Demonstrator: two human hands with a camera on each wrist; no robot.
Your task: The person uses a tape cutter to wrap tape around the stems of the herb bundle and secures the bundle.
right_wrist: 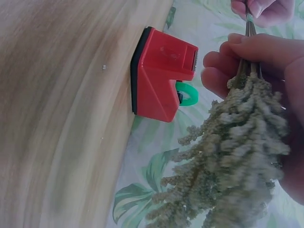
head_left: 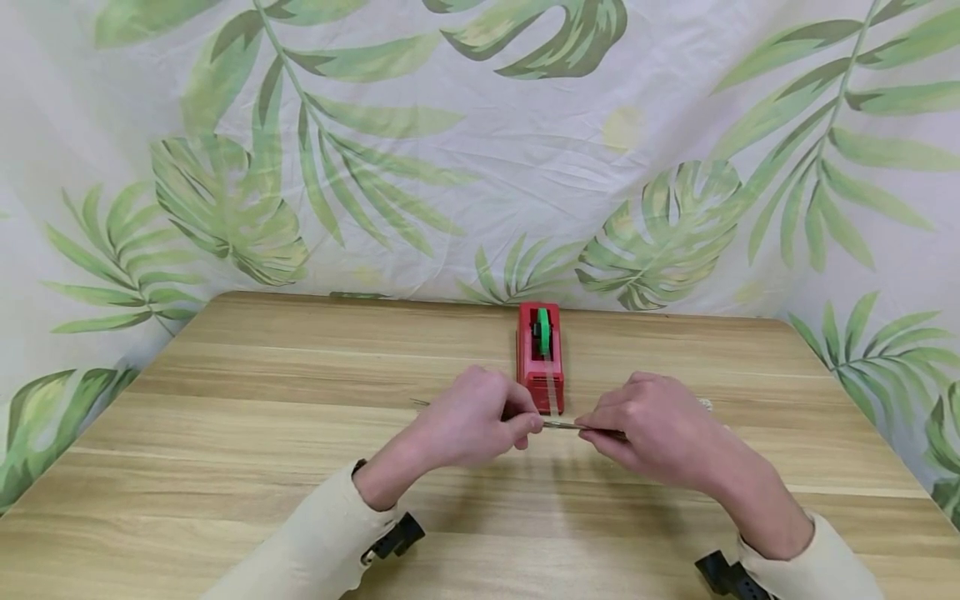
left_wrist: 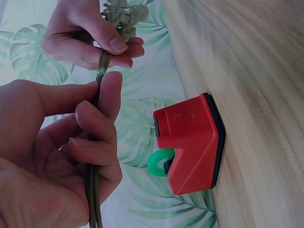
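A bundle of dried flowers (right_wrist: 237,156) with pale, fluffy heads is stretched between my two hands. My left hand (head_left: 480,421) pinches the thin brown stems (left_wrist: 93,190), and its other fingers curl round them. Close to the flower heads, my right hand (head_left: 660,429) pinches the same stems between thumb and fingers. A shiny greenish band of tape (left_wrist: 100,72) shows on the stems in the gap between the hands. Just behind stands a red tape dispenser (head_left: 542,367); a clear tape strip (head_left: 552,390) runs down its front toward the stems.
The dispenser holds a green tape roll core (head_left: 543,332) and has a toothed cutting edge (left_wrist: 155,127). It stands on a wooden table (head_left: 262,400). A leaf-patterned cloth (head_left: 525,167) hangs behind the table. A small white crumb (right_wrist: 104,67) lies on the wood.
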